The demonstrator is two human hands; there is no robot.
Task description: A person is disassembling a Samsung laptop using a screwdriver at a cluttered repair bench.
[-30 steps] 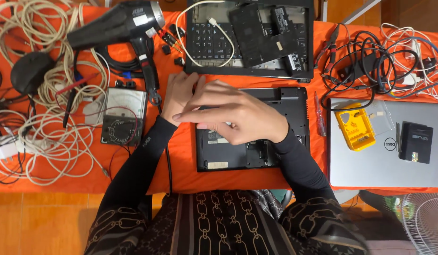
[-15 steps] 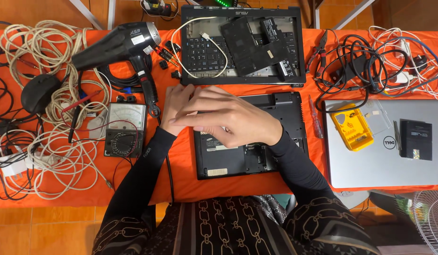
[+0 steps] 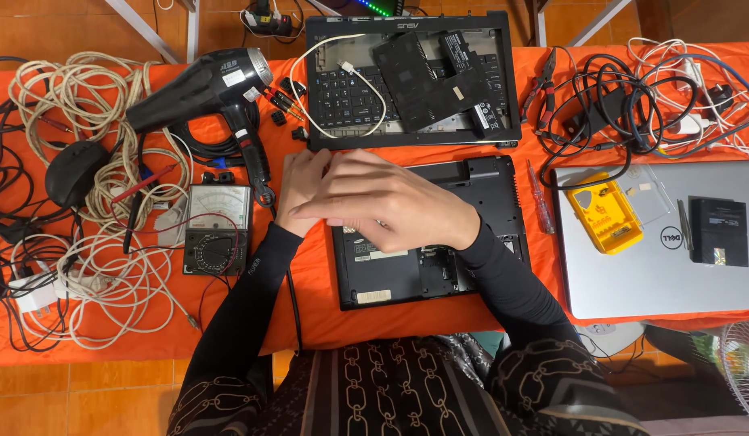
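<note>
Orange cloth covers the desk (image 3: 439,323), with tiled floor showing along the near and far edges. I look down from the head camera at both of my hands, meeting over the upturned black laptop base (image 3: 463,242) at the middle of the desk. My right hand (image 3: 390,202) lies flat, palm down, fingers loosely together and pointing left, across the base's upper left corner. My left hand (image 3: 302,186) sits just beside that corner, partly tucked under the right. Whether either hand grips anything I cannot tell — the right hand covers the spot.

Compared with a second ago, the hands hold nearly the same pose; only my view has drifted, so the desk sits lower in frame and more of the far edge shows. I judge the work at that corner as ongoing, not finished.

Room to move is tight. Touching the base's far edge lies a black keyboard frame (image 3: 342,97) with loose panels and a white cable on it. Left of my hands stand an analog multimeter (image 3: 217,230) and a black hair dryer (image 3: 205,85), with tangled pale cables (image 3: 92,299) beyond. Right of the base lies a red screwdriver (image 3: 538,194), then a closed silver laptop (image 3: 657,274) carrying a yellow bit case (image 3: 604,214). The only bare cloth is the strip along the near edge — between the base and my body.
</note>
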